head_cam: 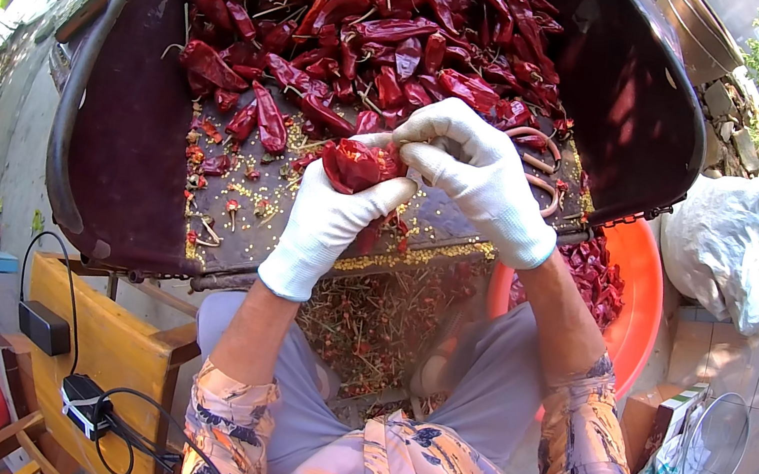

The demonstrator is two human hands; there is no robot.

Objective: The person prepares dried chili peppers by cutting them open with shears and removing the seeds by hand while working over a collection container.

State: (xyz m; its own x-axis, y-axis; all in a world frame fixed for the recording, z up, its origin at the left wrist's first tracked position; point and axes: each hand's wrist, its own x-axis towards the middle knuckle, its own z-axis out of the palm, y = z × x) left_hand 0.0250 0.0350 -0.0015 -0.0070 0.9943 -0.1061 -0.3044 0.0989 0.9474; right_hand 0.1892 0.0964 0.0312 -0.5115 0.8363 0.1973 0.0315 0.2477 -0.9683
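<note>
My left hand [341,219], in a white knit glove, cups a dried red chili pepper [360,166] whose top is torn open. My right hand [475,170], gloved the same way, pinches at the pepper's upper right edge with thumb and forefinger; the exact pinch point is partly covered by the fingers. Behind both hands lies a large heap of dried red chili peppers [378,31] in a dark metal cart bed [119,115]. Yellow seeds [266,187] and broken stems are strewn over its floor. Beside my right hand lie scissors with looped pinkish handles [548,164].
An orange-red basin [641,306] of pepper pieces [593,275] stands at the right, below the cart's edge. Stems and scraps [378,328] cover the ground between my legs. A wooden chair [102,340] with black cabled boxes [83,406] is at left. A white sack [724,244] sits at right.
</note>
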